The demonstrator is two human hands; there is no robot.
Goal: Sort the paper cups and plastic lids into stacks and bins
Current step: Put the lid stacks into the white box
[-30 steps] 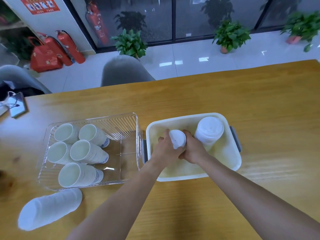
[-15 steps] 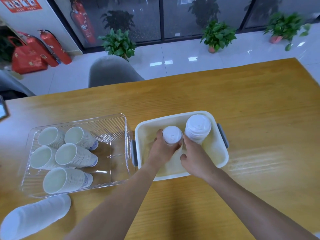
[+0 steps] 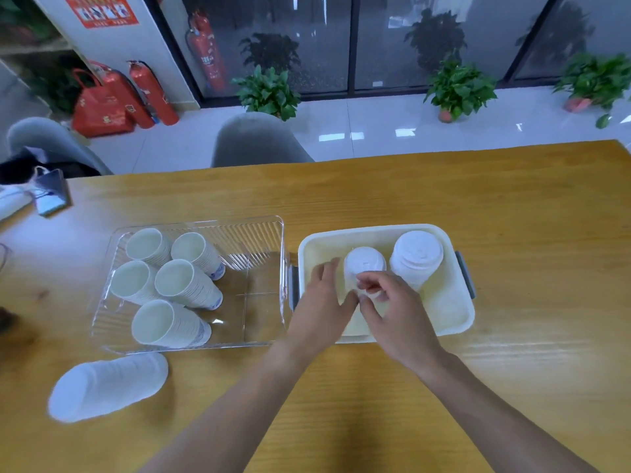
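A white bin point(image 3: 375, 229) stands on the wooden table and holds two upright stacks of white plastic lids. The small lid stack point(image 3: 364, 262) is at its middle and the larger lid stack point(image 3: 416, 256) at its right. My left hand point(image 3: 324, 298) lies against the small stack's left side with its fingers stretched out. My right hand point(image 3: 392, 303) pinches the front of that stack with curled fingers. Left of the white bin, a clear bin point(image 3: 282, 240) holds several paper cup stacks point(image 3: 186, 285) lying on their sides.
A long white stack point(image 3: 106, 387) lies on its side on the table in front of the clear bin. A phone point(image 3: 51, 196) sits at the table's far left. A grey chair point(image 3: 256, 141) stands beyond the far edge. Bare wood stretches to the right.
The small lid stack now stands upright in the white bin. My left hand has loosened from around it, and my right hand has come up to pinch its front.
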